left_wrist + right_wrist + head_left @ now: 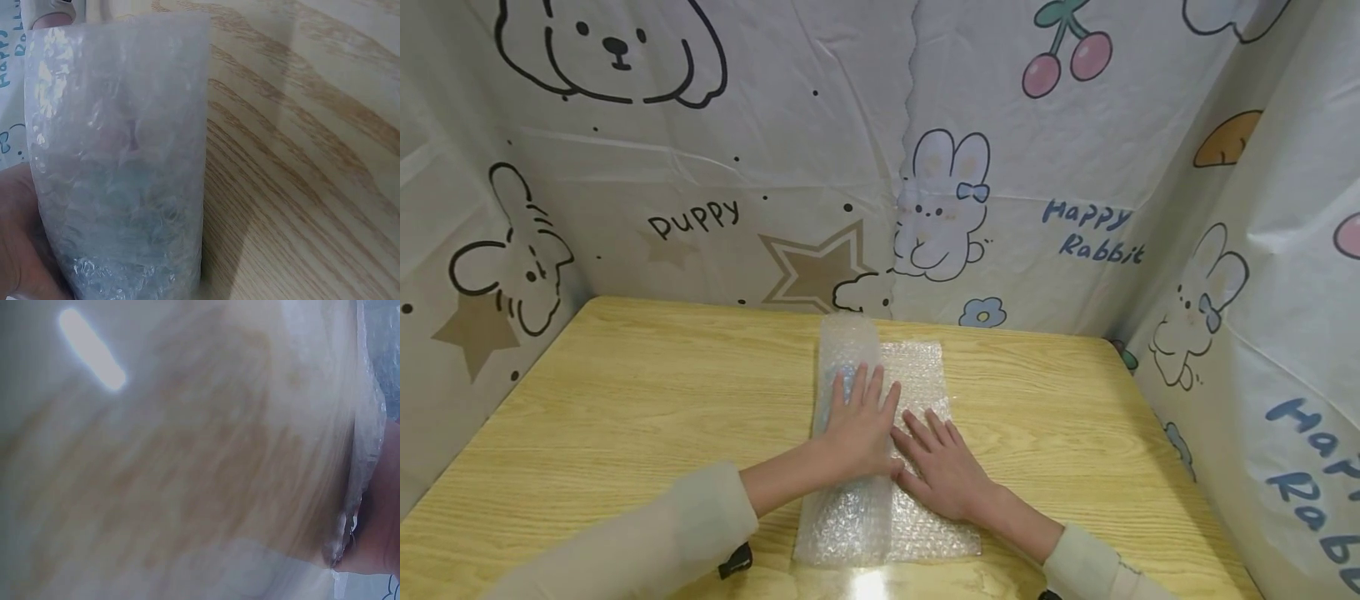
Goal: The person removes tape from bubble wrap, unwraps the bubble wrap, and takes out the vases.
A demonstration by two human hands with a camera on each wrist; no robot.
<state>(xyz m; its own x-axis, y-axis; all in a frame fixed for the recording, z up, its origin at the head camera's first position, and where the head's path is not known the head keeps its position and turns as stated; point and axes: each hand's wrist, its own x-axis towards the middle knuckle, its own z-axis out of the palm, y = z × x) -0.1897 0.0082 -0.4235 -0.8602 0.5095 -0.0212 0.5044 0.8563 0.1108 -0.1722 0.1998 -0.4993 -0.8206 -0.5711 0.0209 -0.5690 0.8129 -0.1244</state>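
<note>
I have a large white cloth backdrop printed with puppies, rabbits and cherries (820,142) standing behind and beside a yellow wood-grain surface (647,392). On the middle of that surface lies a clear bubble-wrap sheet (917,375), one part flat to the right, the other doubled into a raised long fold on the left. I take the fold to be laid lengthwise so that both hands can reach it together, the flat part leaving room beside it.

Two cream long sleeves come in from the near edge, one from each side. The left hand (859,429) lies palm down across the raised fold, fingers fanned toward the far edge; I judge it presses the layers down. Its grip is wide, pinching nothing. The right hand (943,471) slants in over the flat part, just beside the fold, fingers relaxed and extended, its grip loose too, probably steadying the sheet; the right wrist view is too blurred for me to be sure of its contact.

Inside the fold, a pale blue-green item (122,194) shows through the bubbles, partly under the left hand, its shape unclear to me
</note>
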